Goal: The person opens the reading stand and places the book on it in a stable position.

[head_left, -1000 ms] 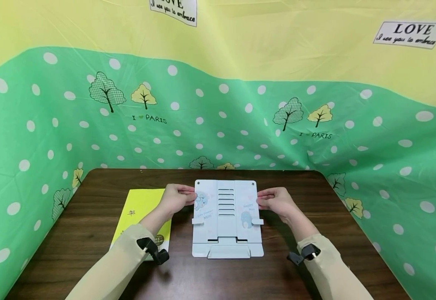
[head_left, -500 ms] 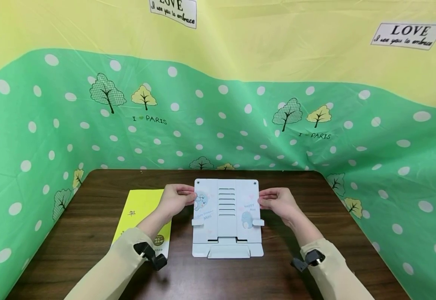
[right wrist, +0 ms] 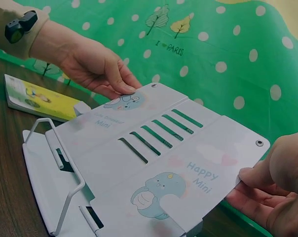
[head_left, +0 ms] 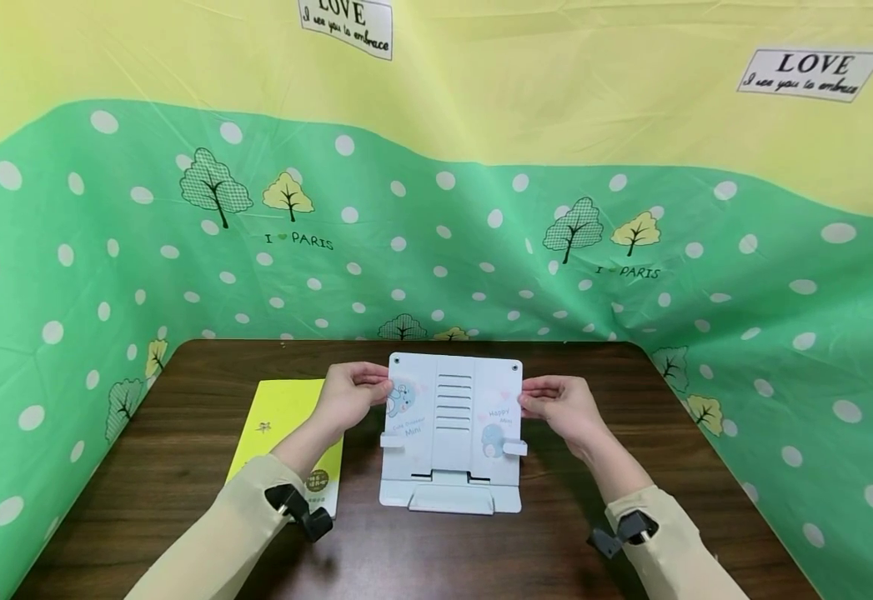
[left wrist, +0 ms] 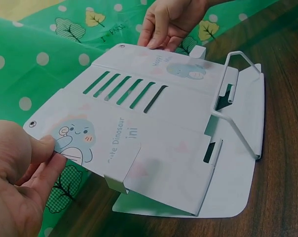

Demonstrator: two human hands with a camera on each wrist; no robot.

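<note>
A white book stand (head_left: 453,454) with blue dinosaur prints is at the middle of the table. My left hand (head_left: 349,396) pinches the left edge of its back panel between thumb and fingers. On the opposite edge, my right hand (head_left: 562,407) pinches the panel in the same way, near the upper corner. In the left wrist view the panel (left wrist: 173,128) slopes up from a flat base plate (left wrist: 233,197), with a gap beneath it. A white wire page holder (right wrist: 70,192) projects at the lower front. Slots run down the panel's centre. The panel's underside is hidden.
A yellow book (head_left: 278,417) lies on the table left of the stand, partly under my left forearm. The dark wooden table (head_left: 436,567) meets a green and yellow patterned cloth (head_left: 421,242) at its back and sides.
The panel's top edge has risen a little and tilts steeper. The whole stand has turned slightly, its lower edge shifting left and away from me. Both hands keep their hold.
</note>
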